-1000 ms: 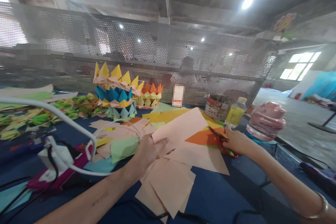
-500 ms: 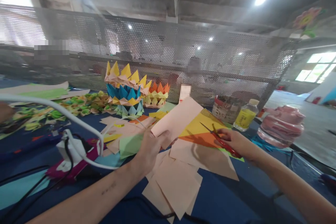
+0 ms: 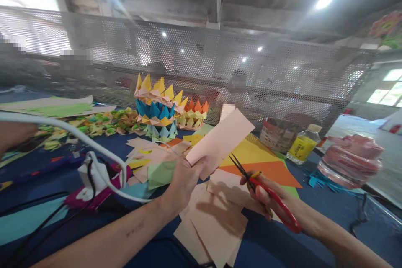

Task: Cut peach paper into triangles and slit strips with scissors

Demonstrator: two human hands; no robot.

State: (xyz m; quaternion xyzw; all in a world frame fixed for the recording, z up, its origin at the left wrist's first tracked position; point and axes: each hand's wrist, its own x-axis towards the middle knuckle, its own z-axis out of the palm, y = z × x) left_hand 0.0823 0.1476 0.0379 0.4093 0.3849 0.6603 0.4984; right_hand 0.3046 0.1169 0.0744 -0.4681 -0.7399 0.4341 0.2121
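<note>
Left hand (image 3: 184, 180) raised, thumb and fingers pinched together, right hand (image 3: 263, 197) lower, fingers curled closed, forearms reaching forward

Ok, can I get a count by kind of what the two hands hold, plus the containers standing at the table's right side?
Pink paper strip, in left hand: 1
Red-handled scissors, in right hand: 1
Yellow-labelled bottle: 1
Pink container: 1
Basket: 1
Total: 5

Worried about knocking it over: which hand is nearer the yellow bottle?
Right. The right hand, gripping the scissors, is in front of the yellow bottle and slightly left of it; the left hand, holding up a pink paper, is much farther left.
</note>
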